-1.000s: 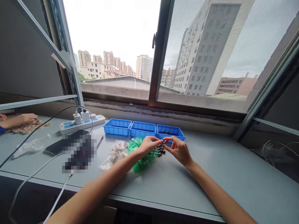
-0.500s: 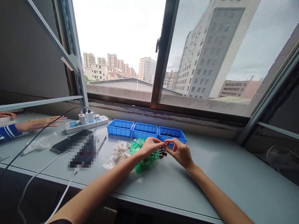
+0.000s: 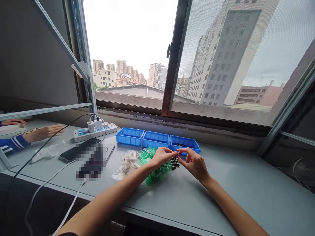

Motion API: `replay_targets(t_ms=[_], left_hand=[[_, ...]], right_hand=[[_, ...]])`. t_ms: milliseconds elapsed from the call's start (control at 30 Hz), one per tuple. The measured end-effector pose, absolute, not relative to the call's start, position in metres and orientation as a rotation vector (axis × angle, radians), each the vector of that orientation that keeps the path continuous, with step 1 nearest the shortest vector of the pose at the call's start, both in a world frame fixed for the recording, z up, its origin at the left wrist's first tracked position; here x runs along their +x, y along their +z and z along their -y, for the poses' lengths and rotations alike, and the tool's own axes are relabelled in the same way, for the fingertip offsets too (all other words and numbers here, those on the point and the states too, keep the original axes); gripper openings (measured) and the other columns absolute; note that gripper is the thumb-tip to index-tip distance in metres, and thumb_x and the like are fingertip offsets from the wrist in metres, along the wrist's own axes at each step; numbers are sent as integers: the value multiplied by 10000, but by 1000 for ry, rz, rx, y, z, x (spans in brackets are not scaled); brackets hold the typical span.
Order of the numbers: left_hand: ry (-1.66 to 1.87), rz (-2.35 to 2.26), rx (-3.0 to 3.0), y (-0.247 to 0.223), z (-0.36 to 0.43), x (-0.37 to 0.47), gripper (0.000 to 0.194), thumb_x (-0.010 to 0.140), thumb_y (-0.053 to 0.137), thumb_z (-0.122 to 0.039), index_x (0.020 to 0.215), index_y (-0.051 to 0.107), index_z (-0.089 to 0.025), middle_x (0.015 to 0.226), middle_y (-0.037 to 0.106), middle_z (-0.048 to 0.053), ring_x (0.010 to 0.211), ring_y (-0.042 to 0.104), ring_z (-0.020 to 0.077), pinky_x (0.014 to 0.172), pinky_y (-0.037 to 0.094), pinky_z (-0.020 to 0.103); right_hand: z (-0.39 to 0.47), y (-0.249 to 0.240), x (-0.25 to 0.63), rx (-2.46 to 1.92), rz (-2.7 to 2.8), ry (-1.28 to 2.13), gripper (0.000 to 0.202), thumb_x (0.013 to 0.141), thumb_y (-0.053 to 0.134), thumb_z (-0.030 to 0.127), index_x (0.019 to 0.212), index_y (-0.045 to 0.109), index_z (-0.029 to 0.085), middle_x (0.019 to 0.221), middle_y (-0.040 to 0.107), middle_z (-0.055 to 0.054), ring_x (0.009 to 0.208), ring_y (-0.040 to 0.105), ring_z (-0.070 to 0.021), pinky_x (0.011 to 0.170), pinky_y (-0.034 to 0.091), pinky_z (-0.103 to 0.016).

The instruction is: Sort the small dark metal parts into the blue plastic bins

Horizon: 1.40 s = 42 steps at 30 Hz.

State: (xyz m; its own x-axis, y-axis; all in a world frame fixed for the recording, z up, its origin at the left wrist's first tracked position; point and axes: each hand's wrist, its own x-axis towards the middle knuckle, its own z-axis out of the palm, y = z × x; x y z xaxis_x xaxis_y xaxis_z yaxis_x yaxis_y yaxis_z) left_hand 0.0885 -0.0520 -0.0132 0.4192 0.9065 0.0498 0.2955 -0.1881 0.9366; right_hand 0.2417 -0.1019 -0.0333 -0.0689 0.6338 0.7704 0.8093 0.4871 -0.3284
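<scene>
My left hand [image 3: 162,156] and my right hand [image 3: 195,163] meet fingertip to fingertip above the table. Both are closed in a pinch on one small dark part [image 3: 177,154], mostly hidden by the fingers and too small to name. Below them lies a pile of small black parts [image 3: 175,163]. Beside it, under my left hand and forearm, is a heap of green clear plastic pieces [image 3: 157,175]. Left of that sit small clear bags [image 3: 129,160] with pale contents.
Three blue bins [image 3: 155,140] stand in a row by the window; the right one holds dark parts. A power strip [image 3: 95,131], a phone [image 3: 80,149], a blurred-out object [image 3: 91,162] and cables lie left. Another person's hand [image 3: 48,132] is at far left.
The whole view has shifted slightly, so things sit a little lower and further right. My hands keep their pinch together. The other person's hand at the left has changed pose.
</scene>
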Motion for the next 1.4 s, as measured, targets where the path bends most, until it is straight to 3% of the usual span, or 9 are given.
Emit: replay_targets(t_ms=[167,433,767,1067,1267,1400], left_hand=[[808,-1041,1736,-15,52,88,358,680,615,-449,721,703,-104,497,465,-17,499,422,97,465,282,229],[806,-1005,1744,-12,56,88,301,707,610,-391,749,705,-108,565,546,7,533,458,104,488,333,224],[792,-998,1806,-15,51,89,415,677,603,-492,804,710,-111,689,622,31,571,488,106,513,352,217],[828,-956,1745,-10,52,87,553,617,617,-603,797,712,-89,618,576,34,518,457,95,468,309,222],[849,-925,1671,-7,54,88,498,623,661,-560,826,720,-109,582,567,18,495,438,82,433,298,204],[847,-946,1669,-8,52,89,407,644,680,-474,846,726,-124,605,596,15,510,444,82,435,302,194]], right_hand=[[100,-36,244,-1198,1782,-217,271,833,505,445,881,648,220,799,685,-35,408,478,-99,415,407,-242],[101,-36,246,-1194,1814,-188,273,835,506,445,881,645,214,796,671,-33,415,472,-93,416,408,-238],[101,-35,246,-1148,1810,-222,243,835,521,418,854,647,212,778,670,-21,410,473,-83,413,411,-222],[101,-31,243,-1164,1739,-88,208,805,556,382,863,649,204,840,686,-41,421,479,-87,399,395,-235],[103,-27,238,-1159,1595,216,320,763,590,456,898,654,173,817,682,-66,366,478,-86,336,366,-241],[101,-30,240,-1115,1653,150,304,803,546,463,865,675,194,877,675,-73,387,475,-83,351,373,-245]])
